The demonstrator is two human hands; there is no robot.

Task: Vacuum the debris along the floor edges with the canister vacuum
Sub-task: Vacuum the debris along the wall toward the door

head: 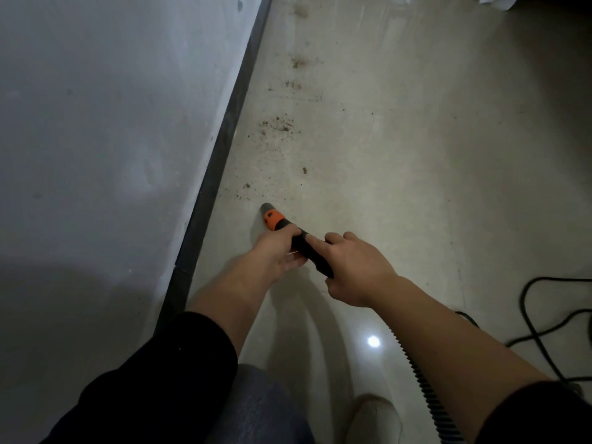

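Observation:
Both hands hold the vacuum hose nozzle (274,219), a black tube with an orange collar and a grey tip resting low on the pale floor beside the dark skirting strip (221,149). My left hand (275,251) grips it just behind the orange collar. My right hand (355,267) grips the black tube further back. The ribbed black hose (423,386) runs back under my right forearm. Brown debris patches (277,125) lie ahead of the tip along the edge, with more debris (299,62) further up. The canister is out of view.
A grey wall (112,123) fills the left side. A black power cord (544,315) loops on the floor at the right. My shoe (374,418) and trouser leg (256,408) show at the bottom. A dark area lies at the top right.

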